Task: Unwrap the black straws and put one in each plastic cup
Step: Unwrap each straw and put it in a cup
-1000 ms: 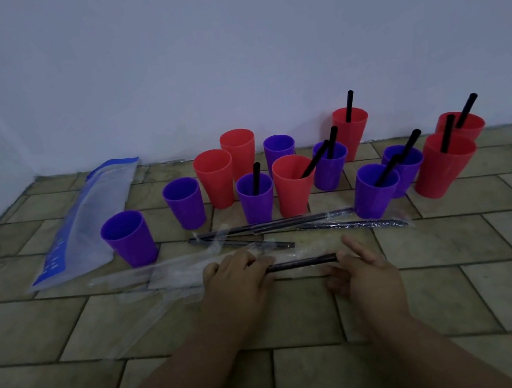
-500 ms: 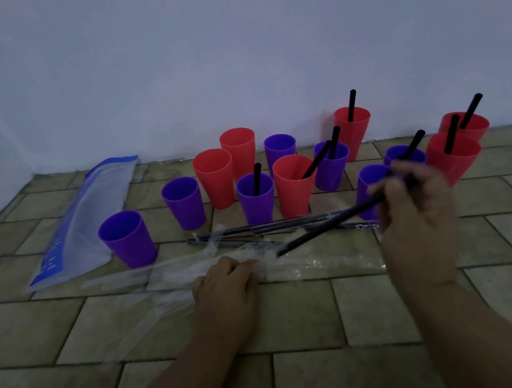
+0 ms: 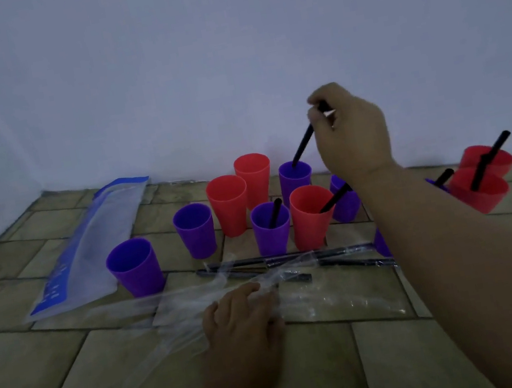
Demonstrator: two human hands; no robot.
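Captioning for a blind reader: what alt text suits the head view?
A right hand holds a black straw, tip in a purple cup, among red and purple cups on floor tiles. The left hand rests on clear wrappers near wrapped straws.

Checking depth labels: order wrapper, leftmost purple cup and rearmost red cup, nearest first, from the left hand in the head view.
1. Wrapper, under the left hand.
2. Leftmost purple cup, front left.
3. Rearmost red cup, at the back.

the right arm (image 3: 432, 231) hides most of a purple cup (image 3: 381, 245), perhaps two.
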